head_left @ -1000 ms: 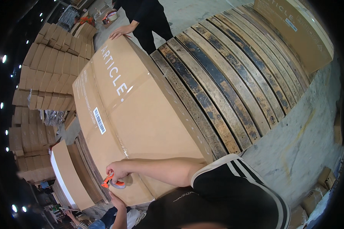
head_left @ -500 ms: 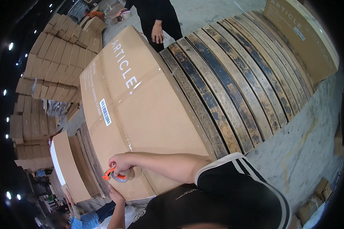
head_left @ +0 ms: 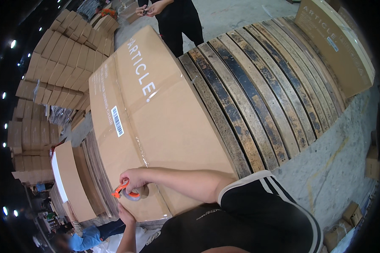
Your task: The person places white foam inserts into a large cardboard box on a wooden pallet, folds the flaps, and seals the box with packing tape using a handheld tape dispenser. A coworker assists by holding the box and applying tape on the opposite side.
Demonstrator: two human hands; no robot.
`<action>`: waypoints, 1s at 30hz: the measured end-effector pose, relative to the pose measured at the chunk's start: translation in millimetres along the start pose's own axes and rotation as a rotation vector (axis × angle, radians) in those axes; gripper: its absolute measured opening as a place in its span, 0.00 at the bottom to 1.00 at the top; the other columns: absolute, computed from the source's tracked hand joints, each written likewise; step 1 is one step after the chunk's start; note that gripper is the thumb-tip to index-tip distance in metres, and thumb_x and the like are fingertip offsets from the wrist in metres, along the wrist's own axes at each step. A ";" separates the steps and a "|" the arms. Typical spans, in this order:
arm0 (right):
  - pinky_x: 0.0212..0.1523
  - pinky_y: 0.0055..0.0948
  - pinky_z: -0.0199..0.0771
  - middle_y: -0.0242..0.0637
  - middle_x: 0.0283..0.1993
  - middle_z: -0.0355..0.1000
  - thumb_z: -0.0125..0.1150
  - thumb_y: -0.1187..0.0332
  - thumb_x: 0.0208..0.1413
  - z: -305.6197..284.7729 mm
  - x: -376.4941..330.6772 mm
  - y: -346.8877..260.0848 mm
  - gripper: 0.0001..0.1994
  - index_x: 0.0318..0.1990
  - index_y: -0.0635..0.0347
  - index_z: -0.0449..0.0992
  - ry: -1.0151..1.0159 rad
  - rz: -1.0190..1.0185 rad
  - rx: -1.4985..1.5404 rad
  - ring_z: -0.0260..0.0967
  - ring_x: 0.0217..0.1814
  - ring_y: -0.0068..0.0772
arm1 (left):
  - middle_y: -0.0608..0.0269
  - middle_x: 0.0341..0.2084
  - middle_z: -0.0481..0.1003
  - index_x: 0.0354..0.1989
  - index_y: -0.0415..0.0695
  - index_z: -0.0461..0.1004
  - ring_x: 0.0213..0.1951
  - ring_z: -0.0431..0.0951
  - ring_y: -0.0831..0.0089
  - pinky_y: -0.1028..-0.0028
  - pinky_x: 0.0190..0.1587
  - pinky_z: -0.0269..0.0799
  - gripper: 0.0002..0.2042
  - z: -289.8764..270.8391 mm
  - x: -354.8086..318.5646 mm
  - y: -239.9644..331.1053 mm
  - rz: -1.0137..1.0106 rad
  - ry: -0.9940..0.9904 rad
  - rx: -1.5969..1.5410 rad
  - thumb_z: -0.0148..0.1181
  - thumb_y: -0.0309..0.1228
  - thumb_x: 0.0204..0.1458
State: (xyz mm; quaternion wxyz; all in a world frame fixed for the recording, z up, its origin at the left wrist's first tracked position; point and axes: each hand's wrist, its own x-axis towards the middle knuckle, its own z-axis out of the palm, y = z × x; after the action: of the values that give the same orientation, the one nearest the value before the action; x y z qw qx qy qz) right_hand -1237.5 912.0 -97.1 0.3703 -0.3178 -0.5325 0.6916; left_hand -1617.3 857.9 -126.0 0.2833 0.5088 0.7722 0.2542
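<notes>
A large brown cardboard box (head_left: 185, 143) with a barcode label lies in front of me, clear tape along its seams. Over its near left corner, my right hand (head_left: 134, 180) is wrapped round an orange tape dispenser (head_left: 119, 189) carrying a roll of tape. The dispenser's orange head points left, past the box's edge. Just below it, my left hand (head_left: 126, 215) rests against the box's near left edge. Its fingers are stretched out, partly hidden by the edge, and I see nothing held in them.
Wooden pallets (head_left: 257, 97) carry the box and, at far right, another carton (head_left: 331, 50). Stacked cartons (head_left: 63, 55) stand at far left. One person (head_left: 177, 21) stands beyond the box; another in blue (head_left: 86, 239) handles a carton (head_left: 74, 181) at lower left.
The person beyond the box has brought both hands together around a small object. My view has shifted slightly; my hands and the tape dispenser stay nearly in place.
</notes>
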 end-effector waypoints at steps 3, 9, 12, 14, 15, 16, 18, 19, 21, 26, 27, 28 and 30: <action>0.63 0.39 0.81 0.44 0.64 0.82 0.86 0.64 0.50 -0.1 -0.9 -0.7 0.35 0.67 0.61 0.80 -0.006 0.006 0.012 0.79 0.65 0.40 | 0.43 0.54 0.88 0.61 0.26 0.83 0.56 0.86 0.55 0.59 0.64 0.76 0.43 -0.5 -0.9 1.8 -0.050 -0.004 0.026 0.45 0.64 0.79; 0.63 0.38 0.81 0.43 0.64 0.82 0.85 0.64 0.51 0.5 -0.8 -1.0 0.34 0.67 0.61 0.80 -0.007 -0.009 0.007 0.79 0.64 0.40 | 0.43 0.54 0.88 0.61 0.26 0.83 0.56 0.86 0.54 0.59 0.64 0.76 0.45 0.9 -7.8 11.3 -0.045 -0.002 0.035 0.44 0.66 0.78; 0.62 0.38 0.82 0.43 0.64 0.82 0.85 0.65 0.51 -0.7 -1.3 -1.8 0.34 0.67 0.61 0.80 -0.009 -0.003 -0.002 0.79 0.63 0.39 | 0.42 0.54 0.88 0.61 0.26 0.83 0.55 0.86 0.53 0.58 0.64 0.76 0.45 2.7 -9.6 15.1 -0.032 0.000 0.051 0.44 0.67 0.77; 0.61 0.38 0.83 0.43 0.65 0.81 0.84 0.65 0.51 -1.3 -1.4 -2.0 0.34 0.67 0.61 0.80 -0.031 0.009 0.029 0.80 0.62 0.39 | 0.41 0.54 0.87 0.62 0.26 0.83 0.56 0.86 0.53 0.58 0.64 0.76 0.45 2.2 -10.5 16.8 -0.047 0.000 0.122 0.44 0.66 0.77; 0.60 0.38 0.83 0.43 0.64 0.82 0.84 0.65 0.51 -1.1 -1.4 -2.1 0.34 0.67 0.61 0.80 -0.033 0.010 0.033 0.80 0.62 0.38 | 0.41 0.54 0.87 0.62 0.26 0.83 0.56 0.86 0.53 0.58 0.64 0.76 0.45 0.9 -11.1 17.7 -0.060 -0.007 0.120 0.44 0.66 0.78; 0.60 0.37 0.83 0.43 0.64 0.82 0.84 0.66 0.51 -1.6 -1.2 -1.9 0.34 0.67 0.62 0.80 -0.042 0.019 0.039 0.80 0.62 0.38 | 0.41 0.53 0.87 0.62 0.26 0.83 0.56 0.86 0.53 0.58 0.63 0.76 0.44 0.4 -11.7 18.7 -0.038 0.001 0.157 0.44 0.66 0.78; 0.60 0.37 0.83 0.43 0.63 0.82 0.84 0.66 0.51 -1.1 -0.6 -1.5 0.34 0.67 0.63 0.80 -0.029 0.010 0.034 0.80 0.62 0.38 | 0.40 0.53 0.87 0.61 0.26 0.83 0.56 0.86 0.53 0.57 0.63 0.76 0.44 -1.3 -13.6 20.7 0.021 -0.001 0.150 0.44 0.65 0.78; 0.60 0.36 0.83 0.43 0.63 0.82 0.84 0.66 0.52 -1.0 0.1 -1.1 0.34 0.67 0.63 0.80 -0.007 -0.002 0.031 0.81 0.62 0.37 | 0.41 0.53 0.87 0.61 0.26 0.83 0.55 0.86 0.54 0.57 0.63 0.76 0.43 -1.7 -14.3 22.0 -0.017 0.028 0.186 0.44 0.64 0.78; 0.61 0.36 0.83 0.43 0.64 0.82 0.84 0.67 0.52 -1.0 0.2 0.0 0.34 0.67 0.64 0.80 0.000 -0.005 0.038 0.80 0.62 0.37 | 0.42 0.52 0.88 0.60 0.26 0.83 0.55 0.86 0.55 0.58 0.62 0.76 0.42 0.4 -16.5 25.0 -0.025 0.010 0.132 0.45 0.63 0.79; 0.63 0.35 0.81 0.43 0.66 0.81 0.83 0.67 0.54 -2.0 -4.4 -1.4 0.33 0.67 0.65 0.80 -0.024 -0.007 0.035 0.79 0.64 0.36 | 0.47 0.51 0.88 0.59 0.25 0.83 0.52 0.85 0.60 0.60 0.60 0.77 0.40 5.0 -24.6 34.1 -0.008 -0.024 0.002 0.46 0.60 0.80; 0.63 0.36 0.81 0.43 0.66 0.81 0.83 0.67 0.54 -2.5 -5.5 -2.5 0.33 0.67 0.65 0.80 -0.020 -0.014 0.022 0.79 0.64 0.36 | 0.48 0.50 0.88 0.59 0.25 0.83 0.52 0.85 0.61 0.61 0.60 0.77 0.39 4.5 -25.5 35.4 0.000 -0.055 -0.044 0.46 0.59 0.80; 0.63 0.36 0.81 0.43 0.66 0.81 0.83 0.67 0.54 -2.9 -6.2 -3.3 0.33 0.67 0.65 0.80 -0.014 -0.024 0.020 0.79 0.64 0.36 | 0.48 0.52 0.87 0.61 0.26 0.82 0.53 0.85 0.60 0.61 0.61 0.76 0.38 3.8 -25.8 35.7 0.018 -0.056 -0.010 0.45 0.58 0.81; 0.63 0.35 0.81 0.43 0.65 0.82 0.83 0.68 0.54 -3.4 -5.9 -4.6 0.33 0.67 0.64 0.80 -0.019 -0.026 0.021 0.79 0.64 0.36 | 0.48 0.55 0.86 0.64 0.28 0.81 0.55 0.85 0.58 0.60 0.63 0.75 0.36 1.0 -24.8 33.6 0.062 -0.115 -0.043 0.44 0.56 0.81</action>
State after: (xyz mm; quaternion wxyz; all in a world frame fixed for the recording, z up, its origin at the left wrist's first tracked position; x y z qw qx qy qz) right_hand -1230.8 909.4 -93.2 0.3775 -0.3005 -0.5326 0.6954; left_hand -1587.1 846.7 -99.4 0.3304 0.5398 0.7328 0.2498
